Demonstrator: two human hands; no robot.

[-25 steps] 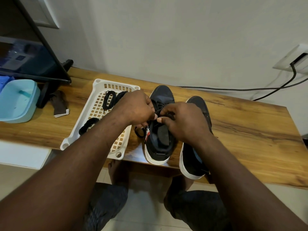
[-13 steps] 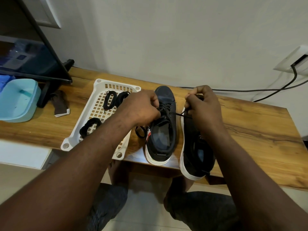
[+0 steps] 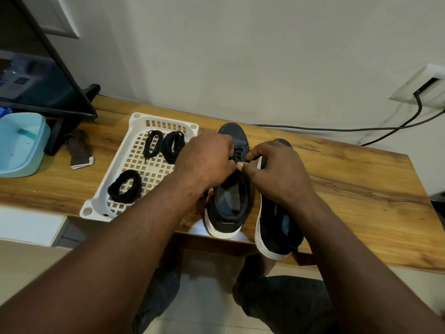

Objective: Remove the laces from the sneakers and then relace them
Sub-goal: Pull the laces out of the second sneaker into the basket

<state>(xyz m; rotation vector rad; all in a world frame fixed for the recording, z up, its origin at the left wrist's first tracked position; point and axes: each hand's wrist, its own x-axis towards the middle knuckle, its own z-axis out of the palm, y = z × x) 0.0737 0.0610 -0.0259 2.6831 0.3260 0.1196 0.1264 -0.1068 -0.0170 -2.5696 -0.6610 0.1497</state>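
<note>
— Wooden surface [image 3: 349, 189] against a pale wall, then. What sits on it?

— Two dark sneakers with white soles, side by side, toes to the wall and heels at the near edge. The left-hand sneaker [image 3: 228, 208] stands just beside a white basket [image 3: 154, 172]. The right-hand sneaker [image 3: 277, 232] is touching it or nearly so on the other side.

— And the hands?

— Both are over the eyelets of the left-hand sneaker. The left hand [image 3: 207, 162] has its fingers curled tight there. I cannot tell whether they grip the lace or the shoe, because the knuckles hide it. The right hand [image 3: 277, 172] lies across the front of the right-hand sneaker, thumb and forefinger narrowed to a pinch on the lace [image 3: 238, 153], which is black and threaded through the upper eyelets.

— Anything in the basket?

— Three coiled black laces. Two bundles [image 3: 151, 145] [image 3: 173, 145] lie at the far end, close together. The third bundle [image 3: 125, 186] is near the front corner, apart from them.

— What else is around?

— To the left there is a pale blue container [image 3: 21, 145], a brown folded cloth [image 3: 79, 150] and a dark screen [image 3: 36, 88] on a black stand. A black cable [image 3: 313, 128] runs along the back to a wall socket [image 3: 426, 85].
</note>
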